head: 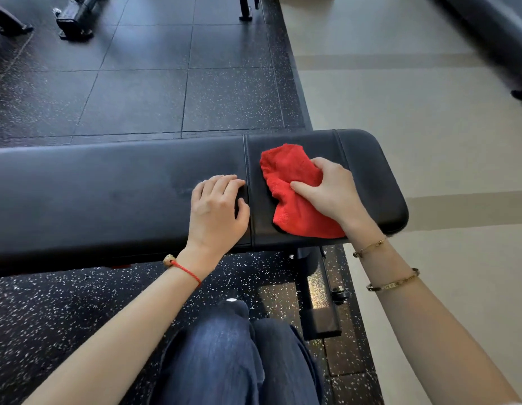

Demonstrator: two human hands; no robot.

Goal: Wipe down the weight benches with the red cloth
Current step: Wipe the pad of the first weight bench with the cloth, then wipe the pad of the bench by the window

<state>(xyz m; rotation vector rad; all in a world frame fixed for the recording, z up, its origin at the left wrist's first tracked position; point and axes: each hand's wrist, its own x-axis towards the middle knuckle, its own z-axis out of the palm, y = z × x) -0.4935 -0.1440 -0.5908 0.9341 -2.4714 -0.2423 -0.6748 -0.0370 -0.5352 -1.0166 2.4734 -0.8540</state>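
A black padded weight bench (108, 194) runs across the view from the left edge to its rounded right end. A crumpled red cloth (292, 197) lies on the bench's right pad section. My right hand (330, 191) grips the cloth, fingers and thumb curled into its folds, and holds it down on the pad. Just left of the pad seam, my left hand (216, 209) rests flat on the bench with fingers relaxed, holding nothing. A faint damp streak shows on the pad left of that hand.
The bench's black steel leg and foot (318, 305) stand below its right end, beside my knees in blue jeans (236, 355). Speckled black rubber flooring (137, 83) lies beyond and beneath. Beige floor (414, 97) spreads to the right. Equipment feet (74, 21) sit far left.
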